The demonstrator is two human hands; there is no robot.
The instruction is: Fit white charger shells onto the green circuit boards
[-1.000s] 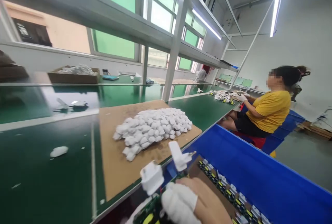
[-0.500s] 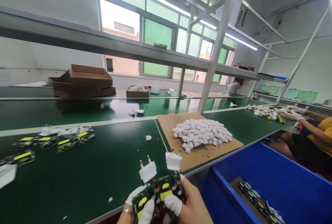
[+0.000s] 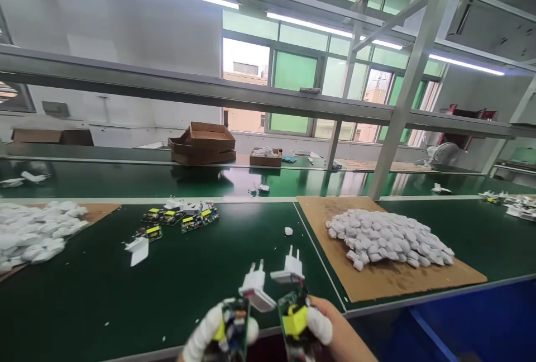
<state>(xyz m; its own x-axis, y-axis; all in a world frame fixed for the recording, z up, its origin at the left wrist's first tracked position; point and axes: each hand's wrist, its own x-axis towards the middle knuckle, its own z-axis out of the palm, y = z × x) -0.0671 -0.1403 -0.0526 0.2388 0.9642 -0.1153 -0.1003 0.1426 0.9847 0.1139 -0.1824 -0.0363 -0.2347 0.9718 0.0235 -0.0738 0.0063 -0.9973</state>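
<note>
Two green circuit boards with yellow-wrapped transformers are held apart at the table's front edge. My left hand [image 3: 209,328], white covers on its fingers, is closed on one circuit board [image 3: 235,325]. Closed around the other circuit board [image 3: 296,323] is my right hand [image 3: 324,323], with a white-covered thumb over its front. A white two-pin plug piece [image 3: 256,288] stands above the left board. Another white plug piece [image 3: 290,268] tops the right board, joined by a red wire. The lower ends of both boards are blurred.
A heap of white plastic pieces [image 3: 385,236] lies on cardboard [image 3: 364,289] at right; a second heap [image 3: 33,233] is at left. Several boards with plugs [image 3: 190,217] rest mid-left. A blue bin [image 3: 473,323] stands below the table edge. A metal post [image 3: 402,110] rises behind.
The boards, side by side before, are now separated, one in each hand, and their plugs tilt differently. The view has swung left, bringing in the left heap; the co-worker has left the picture.
</note>
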